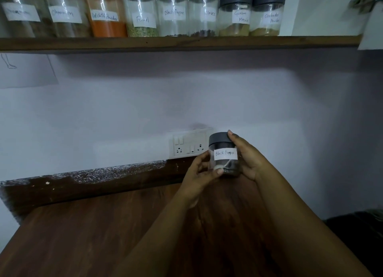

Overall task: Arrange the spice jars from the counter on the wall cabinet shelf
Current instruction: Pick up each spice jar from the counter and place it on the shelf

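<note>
Holding a small jar between both hands, we kept it above the counter's back edge, in front of the socket plate. Our left hand cupped its lower left side, thumb pressed near the base; our right hand wrapped the right side, a fingertip on the dark lid. Its label read Black Pepper, with dark contents at the bottom. On the shelf above stood a row of labelled jars: two blurred ones at the left end, then chilli powder, fennel, black pepper, cloves, garam masala and coriander powder toward the right end.
</note>
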Tool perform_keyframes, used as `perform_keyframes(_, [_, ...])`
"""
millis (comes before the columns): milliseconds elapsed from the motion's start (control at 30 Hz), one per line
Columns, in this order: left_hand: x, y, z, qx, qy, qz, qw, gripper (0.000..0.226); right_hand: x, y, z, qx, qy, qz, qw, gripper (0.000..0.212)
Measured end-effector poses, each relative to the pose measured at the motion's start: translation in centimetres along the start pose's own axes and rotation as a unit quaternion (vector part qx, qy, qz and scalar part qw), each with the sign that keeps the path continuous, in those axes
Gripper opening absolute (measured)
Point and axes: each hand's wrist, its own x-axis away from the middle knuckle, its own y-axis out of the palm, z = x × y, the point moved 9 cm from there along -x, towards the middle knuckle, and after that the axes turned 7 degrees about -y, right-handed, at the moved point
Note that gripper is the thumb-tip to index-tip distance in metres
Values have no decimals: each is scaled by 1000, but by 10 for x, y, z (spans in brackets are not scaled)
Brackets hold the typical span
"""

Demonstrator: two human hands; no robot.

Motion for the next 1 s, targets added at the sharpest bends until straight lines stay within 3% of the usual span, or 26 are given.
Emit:
perform_keyframes(167, [-6, 11, 15, -6, 51, 39, 998, 88, 2, -10, -1, -13, 10, 11, 1000, 77])
perform_keyframes(333, [-16, 32, 38, -17, 85, 31, 996, 77, 13, -18, -19, 88, -70, -23, 993, 87])
perform_keyframes(533, [-27, 82, 95, -136, 189, 21, 972, 72, 14, -53, -80, 102, -177, 17, 979, 101])
perform_keyframes(733, [-38, 139, 196, -210, 361, 70, 906, 71, 13, -75, -207, 187, -309, 62, 930, 111])
perform_keyframes(900, [-42, 192, 281, -305, 476, 160, 809, 71, 20, -88, -317, 230, -417, 107, 873, 109])
perform_keyframes(1000, [-54, 216, 317, -369, 503, 206, 754, 68, 12, -98, -362, 258, -435, 124, 853, 107])
